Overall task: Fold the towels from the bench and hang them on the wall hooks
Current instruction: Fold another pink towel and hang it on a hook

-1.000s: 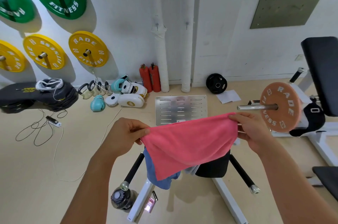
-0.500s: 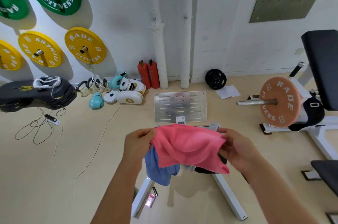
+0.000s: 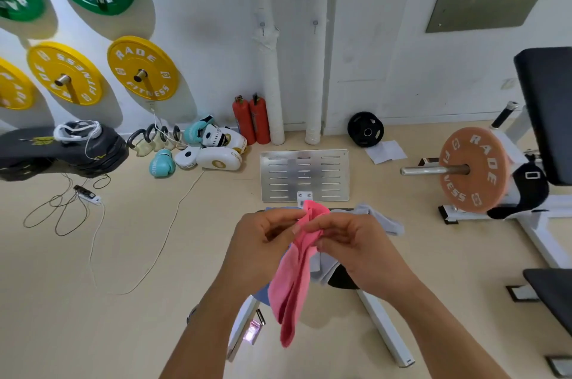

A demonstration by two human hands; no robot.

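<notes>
A pink towel [image 3: 294,282] hangs folded in half, its top corners brought together between my hands. My left hand [image 3: 260,242] and my right hand [image 3: 349,242] both pinch that top edge, almost touching each other. Below them the black bench [image 3: 340,281] is mostly hidden. A grey towel [image 3: 380,221] lies on it behind my right hand, and a blue towel [image 3: 261,295] hangs off its left side under my left wrist. Two small hooks [image 3: 262,24] sit on the white wall ahead.
A slotted metal plate [image 3: 305,176] lies on the floor ahead. Red extinguishers [image 3: 252,122] and boxing gloves [image 3: 213,146] stand by the wall. An orange weight plate on a bar [image 3: 473,169] and a white machine frame are at the right. Cables [image 3: 62,211] trail at the left.
My hands have come together from wide apart, folding the spread pink towel in half so it now hangs in a narrow strip. The view has tilted down slightly.
</notes>
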